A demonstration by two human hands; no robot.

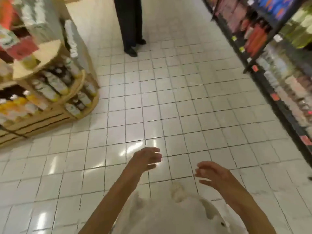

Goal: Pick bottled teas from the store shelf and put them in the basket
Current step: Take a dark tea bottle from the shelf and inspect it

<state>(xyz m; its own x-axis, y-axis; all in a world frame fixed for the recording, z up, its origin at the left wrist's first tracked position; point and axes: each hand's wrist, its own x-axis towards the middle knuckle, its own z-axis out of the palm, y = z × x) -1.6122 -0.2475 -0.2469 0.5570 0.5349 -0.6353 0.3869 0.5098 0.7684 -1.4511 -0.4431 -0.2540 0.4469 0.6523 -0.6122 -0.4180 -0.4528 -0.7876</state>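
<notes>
My left hand [146, 157] and my right hand [211, 173] hang in front of me over the white tiled floor, fingers loosely curled, holding nothing. A dark store shelf [270, 53] runs along the right side, stocked with blurred bottles and packs in red, green and clear colours. On the left stands a wooden display stand [50, 105] with bottles [54, 83] lying on its tiers. No basket is in view. The picture is blurred by motion.
A person in dark trousers and dark shoes [130, 31] stands in the aisle ahead. The tiled floor [168, 98] stretches between the wooden stand and the right shelf. My white shirt fills the bottom middle.
</notes>
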